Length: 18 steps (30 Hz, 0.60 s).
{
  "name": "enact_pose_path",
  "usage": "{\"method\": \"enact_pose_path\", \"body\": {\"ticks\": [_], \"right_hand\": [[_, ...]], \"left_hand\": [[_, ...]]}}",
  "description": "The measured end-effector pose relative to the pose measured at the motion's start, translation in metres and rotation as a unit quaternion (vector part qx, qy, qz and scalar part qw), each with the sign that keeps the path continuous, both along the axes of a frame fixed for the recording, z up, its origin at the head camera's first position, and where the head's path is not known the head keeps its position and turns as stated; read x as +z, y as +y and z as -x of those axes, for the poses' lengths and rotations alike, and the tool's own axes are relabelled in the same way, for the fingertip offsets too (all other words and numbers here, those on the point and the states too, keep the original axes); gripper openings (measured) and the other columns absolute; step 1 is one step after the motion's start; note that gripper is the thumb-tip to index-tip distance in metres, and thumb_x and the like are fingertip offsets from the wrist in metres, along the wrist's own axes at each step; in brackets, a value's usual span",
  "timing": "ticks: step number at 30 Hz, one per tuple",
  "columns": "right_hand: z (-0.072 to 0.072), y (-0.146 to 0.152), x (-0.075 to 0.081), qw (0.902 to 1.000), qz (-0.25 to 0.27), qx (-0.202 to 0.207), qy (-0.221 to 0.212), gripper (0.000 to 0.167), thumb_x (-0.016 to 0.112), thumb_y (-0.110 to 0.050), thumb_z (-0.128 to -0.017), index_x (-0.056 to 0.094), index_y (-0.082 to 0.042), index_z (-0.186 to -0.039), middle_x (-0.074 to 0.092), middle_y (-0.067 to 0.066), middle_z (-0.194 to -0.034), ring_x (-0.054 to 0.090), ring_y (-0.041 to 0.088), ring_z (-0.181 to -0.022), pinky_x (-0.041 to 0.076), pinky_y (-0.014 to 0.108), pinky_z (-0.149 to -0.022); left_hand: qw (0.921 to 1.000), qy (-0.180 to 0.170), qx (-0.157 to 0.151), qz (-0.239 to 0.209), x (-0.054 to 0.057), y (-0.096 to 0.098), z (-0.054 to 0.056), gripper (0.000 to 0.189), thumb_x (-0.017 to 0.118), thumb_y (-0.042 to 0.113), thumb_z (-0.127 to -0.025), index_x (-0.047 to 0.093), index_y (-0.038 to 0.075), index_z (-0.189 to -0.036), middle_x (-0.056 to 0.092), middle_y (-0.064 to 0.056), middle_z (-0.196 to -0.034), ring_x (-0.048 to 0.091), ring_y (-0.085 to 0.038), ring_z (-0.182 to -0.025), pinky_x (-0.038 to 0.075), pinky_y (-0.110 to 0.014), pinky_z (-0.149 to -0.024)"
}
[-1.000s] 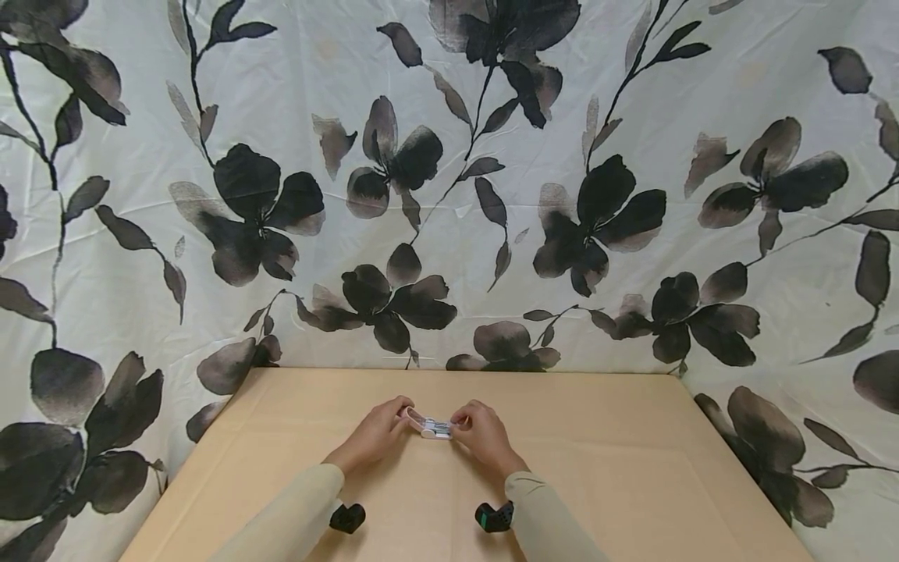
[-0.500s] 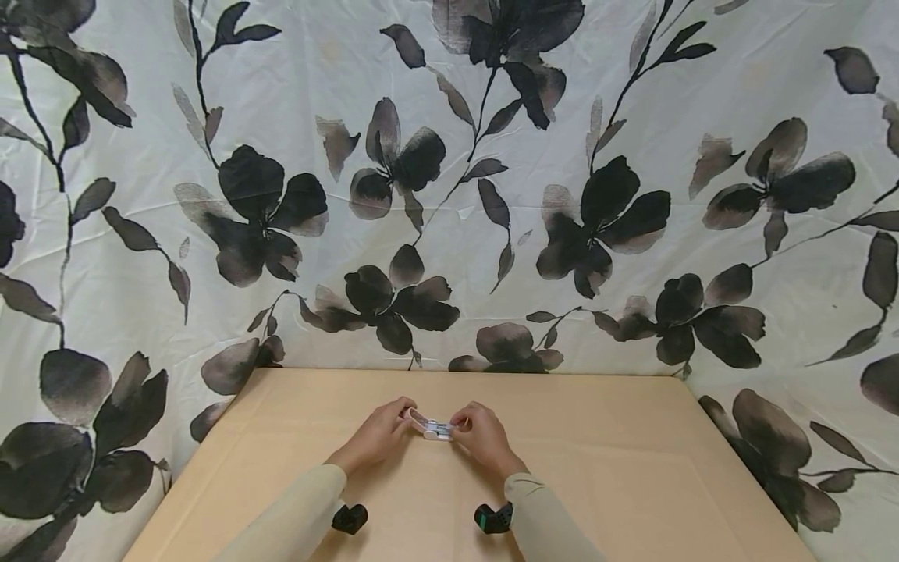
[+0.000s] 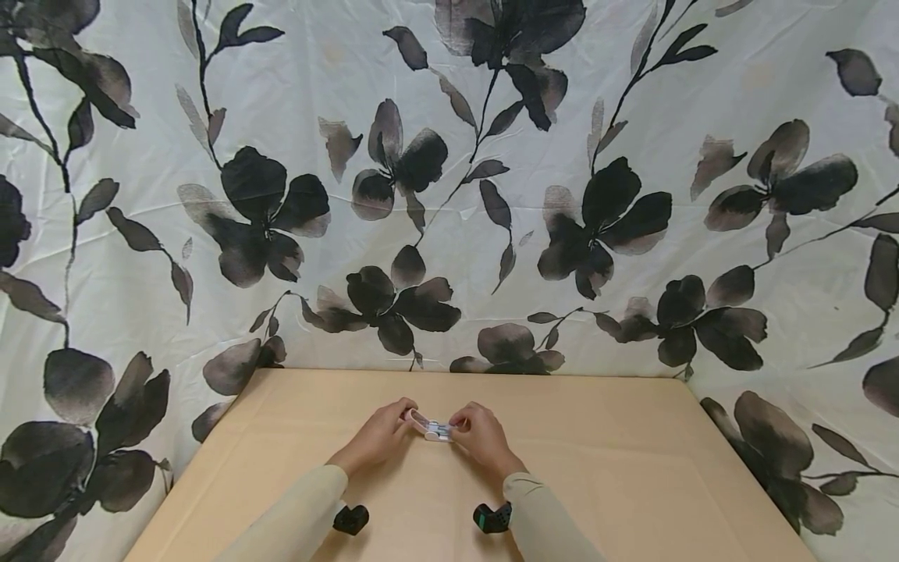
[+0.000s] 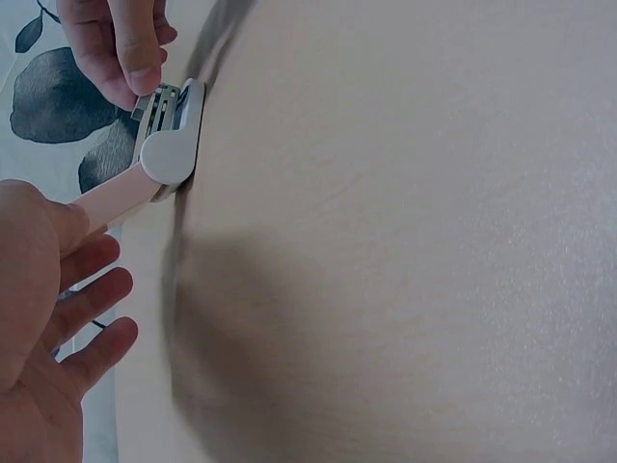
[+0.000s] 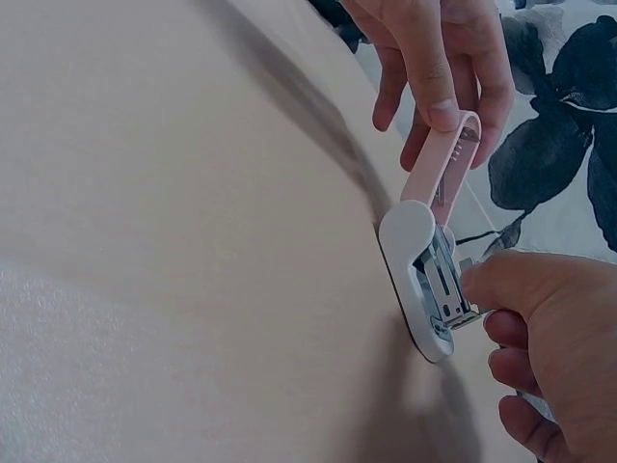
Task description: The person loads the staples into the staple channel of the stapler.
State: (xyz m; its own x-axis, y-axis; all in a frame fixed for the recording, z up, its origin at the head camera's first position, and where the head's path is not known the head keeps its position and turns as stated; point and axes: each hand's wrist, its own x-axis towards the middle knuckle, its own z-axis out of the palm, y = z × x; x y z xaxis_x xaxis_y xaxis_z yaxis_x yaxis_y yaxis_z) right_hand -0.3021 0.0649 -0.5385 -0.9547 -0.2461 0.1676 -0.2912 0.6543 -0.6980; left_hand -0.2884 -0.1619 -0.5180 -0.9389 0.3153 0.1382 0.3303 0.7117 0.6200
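Note:
A small stapler [image 3: 439, 432] with a pink top arm and white base is spread apart at its hinge, over the tan table. My left hand [image 3: 381, 432] pinches the end of the pink arm [image 5: 434, 166] between thumb and fingers; its other fingers hang loose. At the opposite end, my right hand [image 3: 486, 439] has thumb and forefinger at the metal staple channel [image 5: 445, 285], pinching a small metal piece there. I cannot tell whether that piece belongs to the stapler or is loose staples. The white base [image 4: 172, 154] sits close over the tabletop.
The tan tabletop [image 3: 604, 468] stretches around both hands. Behind it hangs a white cloth [image 3: 492, 234] printed with dark flowers. Black wrist devices [image 3: 350, 518] sit below the sleeves, near the front.
Both hands keep nearly the same hold on the stapler. The head view has shifted very slightly.

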Motion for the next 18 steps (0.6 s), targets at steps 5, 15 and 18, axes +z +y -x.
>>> {"method": "enact_pose_path", "body": {"ticks": [5, 15, 18], "right_hand": [[-0.0002, -0.0011, 0.0001, 1.0000, -0.003, 0.004, 0.002, 0.006, 0.080, -0.013, -0.089, 0.078, -0.011, -0.094, 0.062, -0.003, -0.088, 0.052, 0.011, -0.079, 0.044, 0.022, -0.070], [0.0015, -0.0014, -0.0013, 0.9998, -0.018, 0.004, 0.002, 0.005, 0.079, -0.012, -0.089, 0.079, -0.012, -0.094, 0.061, -0.003, -0.089, 0.052, 0.012, -0.081, 0.045, 0.022, -0.071], [0.0021, -0.0015, -0.0018, 0.9997, -0.023, 0.004, 0.002, 0.005, 0.079, -0.012, -0.089, 0.079, -0.012, -0.094, 0.061, -0.003, -0.089, 0.052, 0.012, -0.082, 0.045, 0.023, -0.072]], "left_hand": [[1.0000, -0.001, -0.003, -0.005, -0.0016, -0.0004, 0.0005, 0.021, 0.057, 0.008, -0.105, 0.061, 0.003, -0.125, 0.067, -0.004, -0.108, 0.060, -0.018, -0.101, 0.053, -0.047, -0.094], [0.9999, -0.009, 0.002, -0.010, -0.0014, 0.0003, 0.0011, 0.021, 0.057, 0.008, -0.105, 0.061, 0.003, -0.125, 0.067, -0.005, -0.108, 0.060, -0.019, -0.101, 0.053, -0.047, -0.095], [0.9998, -0.016, 0.005, -0.014, -0.0015, 0.0006, 0.0014, 0.022, 0.057, 0.008, -0.105, 0.061, 0.003, -0.126, 0.067, -0.005, -0.109, 0.059, -0.019, -0.101, 0.052, -0.046, -0.095]]}}
